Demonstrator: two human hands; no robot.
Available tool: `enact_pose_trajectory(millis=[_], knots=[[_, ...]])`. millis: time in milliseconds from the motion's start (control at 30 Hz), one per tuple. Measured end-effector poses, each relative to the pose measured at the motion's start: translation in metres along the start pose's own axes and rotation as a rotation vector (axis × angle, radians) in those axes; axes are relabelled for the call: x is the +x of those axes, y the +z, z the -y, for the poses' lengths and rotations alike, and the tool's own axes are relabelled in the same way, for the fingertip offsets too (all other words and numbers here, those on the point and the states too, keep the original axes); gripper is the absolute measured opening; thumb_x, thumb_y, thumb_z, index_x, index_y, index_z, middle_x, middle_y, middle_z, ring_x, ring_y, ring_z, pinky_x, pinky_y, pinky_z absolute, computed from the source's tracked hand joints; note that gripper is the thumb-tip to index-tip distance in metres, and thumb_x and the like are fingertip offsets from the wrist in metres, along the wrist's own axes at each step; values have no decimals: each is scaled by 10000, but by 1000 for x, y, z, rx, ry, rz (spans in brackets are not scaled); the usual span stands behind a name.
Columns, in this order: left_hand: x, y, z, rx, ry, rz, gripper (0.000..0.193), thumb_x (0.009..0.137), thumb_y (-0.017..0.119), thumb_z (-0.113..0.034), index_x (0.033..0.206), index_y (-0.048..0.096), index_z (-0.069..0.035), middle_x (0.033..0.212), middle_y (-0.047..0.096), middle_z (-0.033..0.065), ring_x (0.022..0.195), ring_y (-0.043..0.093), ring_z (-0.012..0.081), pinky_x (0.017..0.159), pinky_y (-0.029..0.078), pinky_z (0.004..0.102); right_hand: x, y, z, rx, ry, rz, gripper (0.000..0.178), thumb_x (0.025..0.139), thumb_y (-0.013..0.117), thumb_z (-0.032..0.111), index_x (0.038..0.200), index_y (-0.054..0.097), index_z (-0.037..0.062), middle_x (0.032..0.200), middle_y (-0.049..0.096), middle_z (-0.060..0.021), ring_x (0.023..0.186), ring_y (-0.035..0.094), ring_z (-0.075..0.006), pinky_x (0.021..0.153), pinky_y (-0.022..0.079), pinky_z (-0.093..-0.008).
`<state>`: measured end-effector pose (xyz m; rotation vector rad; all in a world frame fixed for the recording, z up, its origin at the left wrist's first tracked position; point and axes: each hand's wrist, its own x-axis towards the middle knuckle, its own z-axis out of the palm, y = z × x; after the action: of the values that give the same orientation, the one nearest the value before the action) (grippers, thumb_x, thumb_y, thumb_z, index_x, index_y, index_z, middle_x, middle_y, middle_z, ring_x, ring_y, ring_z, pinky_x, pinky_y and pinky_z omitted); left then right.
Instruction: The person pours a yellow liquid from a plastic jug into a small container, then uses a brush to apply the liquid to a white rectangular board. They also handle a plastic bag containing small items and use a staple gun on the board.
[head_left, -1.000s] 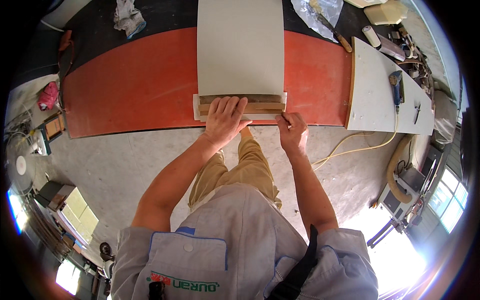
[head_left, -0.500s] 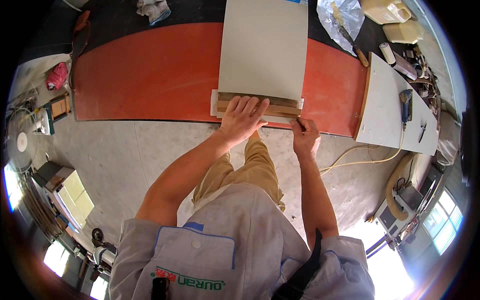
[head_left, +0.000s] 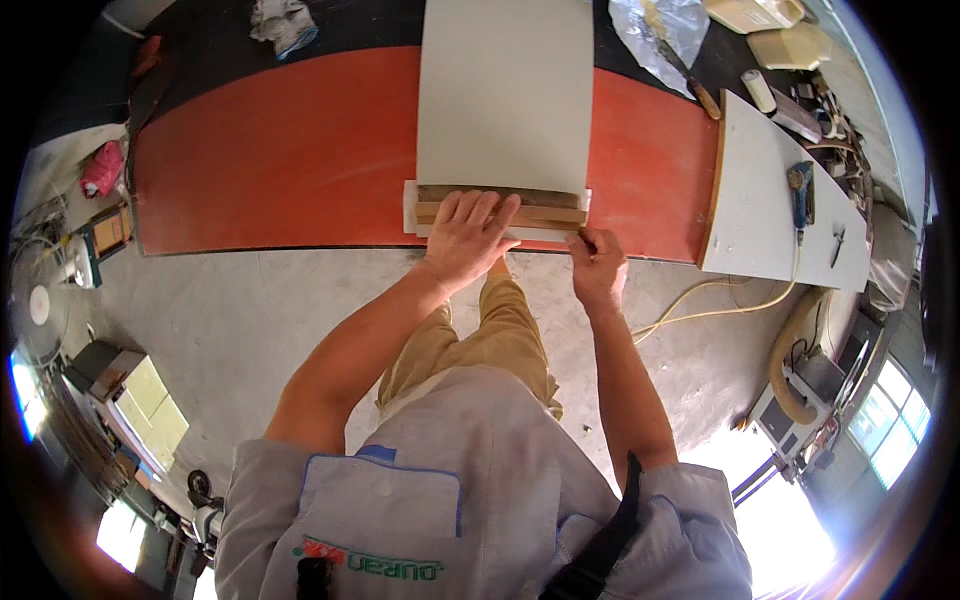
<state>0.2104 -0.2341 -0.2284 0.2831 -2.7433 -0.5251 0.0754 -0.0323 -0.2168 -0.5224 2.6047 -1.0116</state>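
A long pale grey panel (head_left: 505, 95) lies across a red-topped bench (head_left: 290, 150), its near end by the bench's front edge. Across that end sits a brown wooden bar (head_left: 550, 214), and a thin white sheet (head_left: 410, 205) sticks out from under it. My left hand (head_left: 462, 238) grips the bar, with fingers over its top and the thumb along the near side. Close to the bar's right end, my right hand (head_left: 600, 268) is closed in a pinch at the white sheet's near edge. Whatever sits between those fingertips is hidden.
On the right lies a white board (head_left: 765, 200) carrying a blue-grey power tool (head_left: 801, 195) with a yellowish cord. Behind it are a wooden-handled blade (head_left: 690, 80) on plastic film and pale jugs (head_left: 790, 48). A crumpled glove (head_left: 284, 25) rests at the back left.
The whole view has shifted slightly, so the bench and panel appear farther left. Both hands keep nearly the same place on the bar and sheet.
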Motion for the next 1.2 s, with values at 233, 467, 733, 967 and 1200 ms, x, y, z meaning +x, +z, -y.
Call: enact_pose_trajectory(millis=[233, 467, 733, 967, 1200], knots=[[0, 4, 0, -13, 3, -2, 703, 767, 848, -415, 1364, 617, -125, 1204, 585, 67, 1122, 572, 278, 993, 433, 479, -13, 3, 1, 37, 61, -34, 184, 882, 756, 157, 999, 753, 14, 869, 683, -141, 804, 661, -284, 737, 528, -414], [0, 4, 0, -10, 17, -2, 699, 764, 842, -412, 1356, 617, -116, 1183, 593, 69, 1108, 582, 283, 991, 434, 481, -8, 5, 6, 46, 22, -38, 252, 867, 769, 186, 1040, 741, 5, 917, 682, -140, 843, 659, -294, 790, 521, -426], [1, 4, 0, -20, 18, -16, 730, 744, 855, -401, 1366, 606, -109, 1171, 598, 73, 1096, 584, 286, 967, 435, 479, -8, 5, -2, -44, -39, -35, 255, 855, 790, 206, 1009, 739, 8, 892, 681, -131, 834, 655, -302, 803, 513, -444], [1, 4, 0, -8, 4, 29, 739, 757, 855, -416, 1375, 590, -109, 1181, 587, 75, 1082, 580, 287, 957, 432, 470, -5, 1, 5, 24, 27, -11, 255, 852, 790, 201, 1009, 735, 8, 872, 675, -124, 825, 649, -295, 802, 514, -439], [3, 3, 1, 6, 31, 27, 743, 759, 850, -421, 1376, 584, -105, 1168, 584, 81, 1071, 578, 283, 956, 432, 468, -10, 5, 10, 25, 89, -52, 257, 859, 789, 198, 1006, 747, -9, 883, 686, -130, 820, 651, -291, 770, 522, -427]])
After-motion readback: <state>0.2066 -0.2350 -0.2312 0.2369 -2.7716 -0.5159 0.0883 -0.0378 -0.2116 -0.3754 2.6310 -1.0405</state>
